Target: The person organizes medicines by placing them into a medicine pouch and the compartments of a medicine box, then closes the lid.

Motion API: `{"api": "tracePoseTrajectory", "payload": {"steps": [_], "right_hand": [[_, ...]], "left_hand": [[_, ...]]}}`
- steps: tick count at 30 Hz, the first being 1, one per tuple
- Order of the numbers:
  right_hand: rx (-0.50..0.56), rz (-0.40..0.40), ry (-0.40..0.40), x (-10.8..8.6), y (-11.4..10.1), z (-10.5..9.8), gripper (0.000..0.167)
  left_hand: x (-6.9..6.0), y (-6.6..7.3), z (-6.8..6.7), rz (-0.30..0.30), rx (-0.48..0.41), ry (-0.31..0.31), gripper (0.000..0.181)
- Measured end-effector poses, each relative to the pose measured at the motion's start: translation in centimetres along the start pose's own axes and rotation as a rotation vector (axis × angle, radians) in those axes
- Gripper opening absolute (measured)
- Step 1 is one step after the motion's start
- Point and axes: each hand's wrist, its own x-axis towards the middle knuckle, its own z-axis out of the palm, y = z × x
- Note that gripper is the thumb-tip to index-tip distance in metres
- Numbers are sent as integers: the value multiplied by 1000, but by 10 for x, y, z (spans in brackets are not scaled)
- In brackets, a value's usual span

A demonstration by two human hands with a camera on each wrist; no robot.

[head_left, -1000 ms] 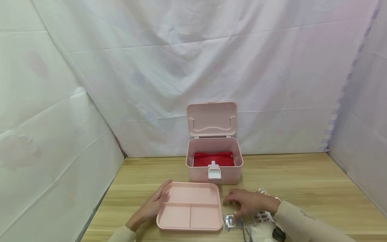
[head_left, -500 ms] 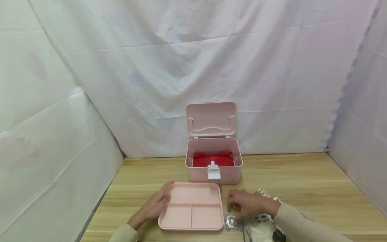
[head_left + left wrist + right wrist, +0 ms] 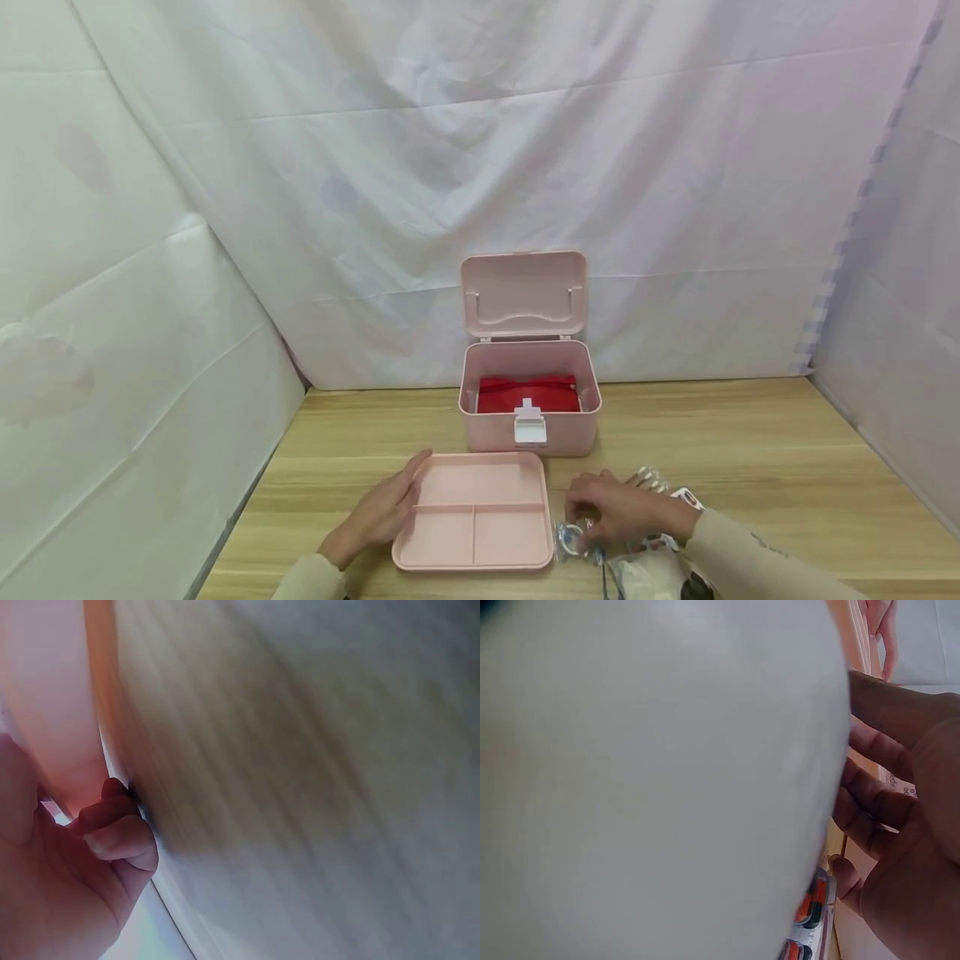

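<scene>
A small clear plastic packet with a white ring inside (image 3: pixel 570 540) is lying on the wood-grain table (image 3: pixel 375 437), close beside the lower right corner of a pale pink, three-compartment plastic tray (image 3: pixel 480 479); whether the two are touching cannot be told. The packet is probably weighing little, its film slippery and soft, its ring stiffer; a pinch across the ring should be holding better than one on loose film. The right hand (image 3: pixel 611 505) is arching over it, the packet sitting below the forefingers and just left of the thumb. These digits are bending with space between them; whether they are pressing on the film cannot be told, since a pale blur is hiding the tips in the right wrist view. The left hand (image 3: pixel 384 507) is gripping the tray's left rim, thumb inside, fingers outside. The tray is likely behaving as light and rigid, best taken by its rim. Farther out, a white plastic bag (image 3: pixel 648 577) is lying near the right wrist, and an open pink plastic box (image 3: pixel 491 433) is standing behind, containing a red zippered pouch (image 3: pixel 528 396).
</scene>
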Motion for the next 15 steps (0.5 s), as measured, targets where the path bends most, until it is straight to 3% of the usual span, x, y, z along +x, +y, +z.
{"api": "tracePoseTrajectory", "payload": {"steps": [8,15], "right_hand": [[205,37,7,2,7,1,24],[317,13,40,1,12,2,20]], "left_hand": [[1,0,-1,24,20,18,49],[1,0,0,12,19,1,50]]}}
